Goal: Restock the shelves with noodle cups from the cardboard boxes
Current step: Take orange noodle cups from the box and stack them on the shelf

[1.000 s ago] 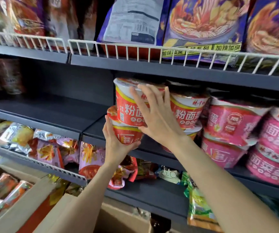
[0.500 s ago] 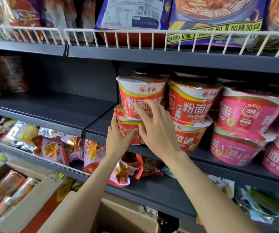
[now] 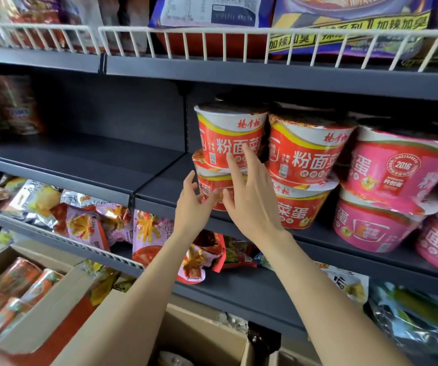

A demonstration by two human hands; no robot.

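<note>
Two red noodle cups stand stacked on the dark middle shelf (image 3: 159, 186): the upper red cup (image 3: 229, 133) on the lower red cup (image 3: 210, 188). My left hand (image 3: 192, 207) is open just in front of the lower cup, fingers spread, barely apart from it. My right hand (image 3: 252, 199) is open too, fingertips hovering before the upper cup's label. A second red stack (image 3: 305, 154) stands to the right, then pink cups (image 3: 397, 175). A cardboard box (image 3: 202, 336) sits below my arms.
The left half of the middle shelf (image 3: 80, 154) is bare. Above runs a white wire rail (image 3: 212, 40) with noodle bags behind it. Snack packets (image 3: 80, 220) fill the lower shelf. At bottom left stands a second box (image 3: 27, 307) with orange packs.
Both hands have let go of the stacked red cups and drawn back slightly. The right hand slid down from the upper cup's rim. The cups now stand by themselves.
</note>
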